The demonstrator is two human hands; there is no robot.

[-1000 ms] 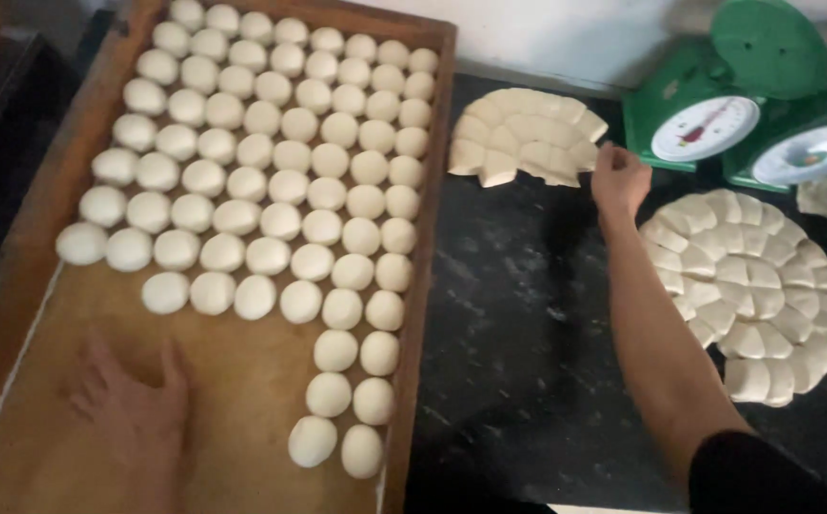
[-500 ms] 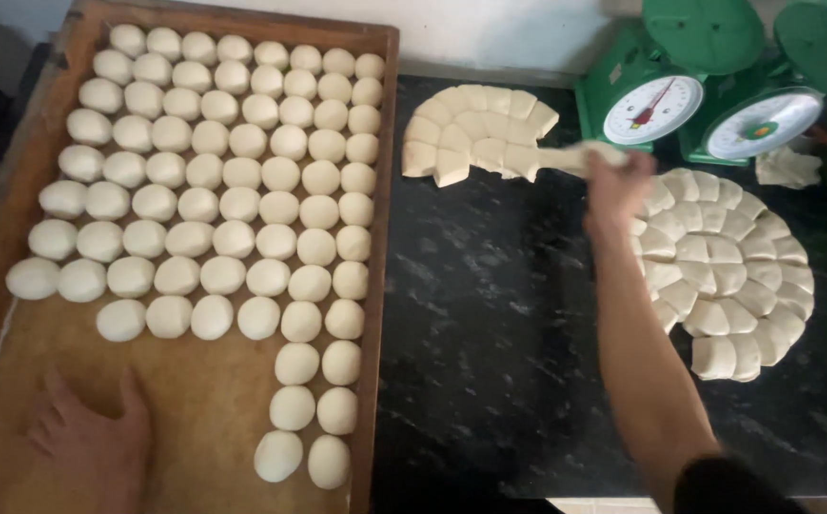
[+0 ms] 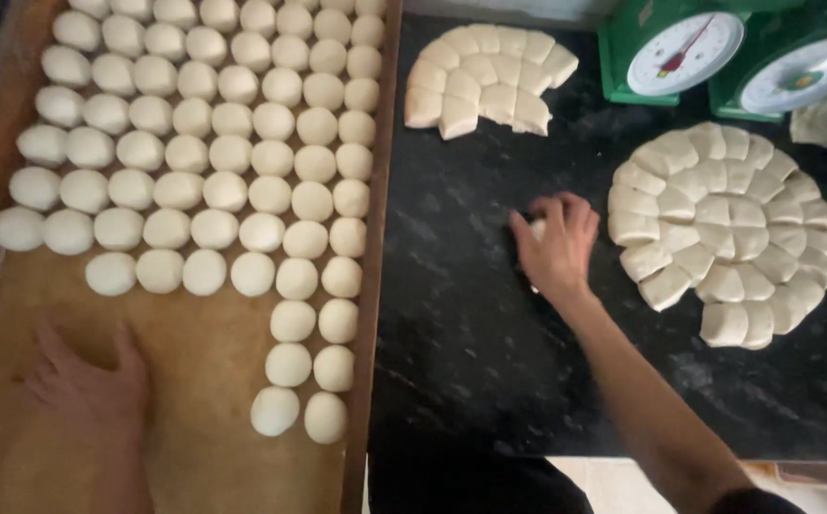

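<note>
My right hand [image 3: 558, 243] is cupped palm down over a small piece of dough [image 3: 536, 229] on the black stone counter [image 3: 471, 333]. Only a sliver of that piece shows under the fingers. My left hand [image 3: 85, 381] rests flat on the bare part of the wooden tray [image 3: 195, 381], fingers spread, holding nothing. Several rows of round dough balls [image 3: 214, 152] fill the tray's far part and right edge. A round disc of cut dough wedges [image 3: 723, 228] lies just right of my right hand. A smaller partial disc of cut dough [image 3: 490, 76] lies at the far side.
Two green dial scales [image 3: 680, 48] [image 3: 804, 67] stand at the counter's back right. A crumpled scrap [image 3: 823, 124] lies beside them. The tray's raised right wall [image 3: 375, 286] separates it from the counter.
My right hand came back from the far partial disc toward me with a piece of dough and now presses it on the counter. The left hand stayed on the tray.
</note>
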